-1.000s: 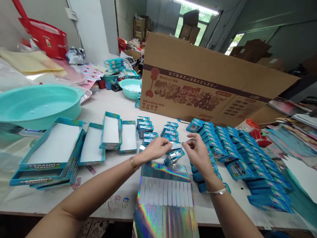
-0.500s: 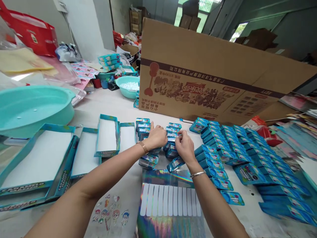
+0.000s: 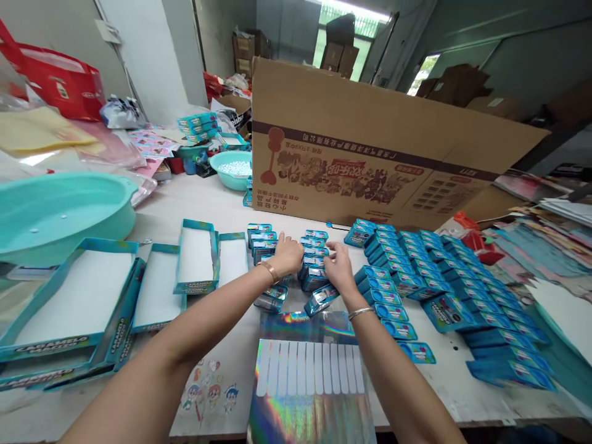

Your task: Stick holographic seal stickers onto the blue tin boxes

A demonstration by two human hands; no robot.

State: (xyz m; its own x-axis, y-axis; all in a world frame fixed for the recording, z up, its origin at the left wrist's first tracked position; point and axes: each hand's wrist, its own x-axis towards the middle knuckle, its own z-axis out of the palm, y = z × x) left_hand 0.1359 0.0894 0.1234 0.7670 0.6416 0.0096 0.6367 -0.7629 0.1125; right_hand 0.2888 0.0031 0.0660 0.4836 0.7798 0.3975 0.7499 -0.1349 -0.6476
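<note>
A short row of small blue candy boxes (image 3: 314, 260) stands upright between my hands, pale strips showing across several tops. My left hand (image 3: 287, 254) is against the row's left side with its fingers curled and the thumb sticking up. Against the right side, my right hand (image 3: 339, 266) bends its fingers onto a box; the fingertips are partly hidden. One blue box (image 3: 320, 300) lies tilted at the near end. Left of my left hand is another row of boxes (image 3: 261, 237). Nearer me lies a shiny rainbow-silver sheet (image 3: 314, 416) with a line of white strips (image 3: 309, 369).
Many more blue boxes (image 3: 416, 259) stand in rows at the right. Paper-lined blue display trays (image 3: 74, 296) sit at the left, before a turquoise basin (image 3: 65, 216). A large cardboard carton (image 3: 370, 154) stands behind. A smaller basin (image 3: 234, 172) holds white pieces.
The camera view has shifted slightly, moving the scene left. My right hand's fingers have loosened from a tight pinch and lie lower along the row's side. My left hand stays beside the row.
</note>
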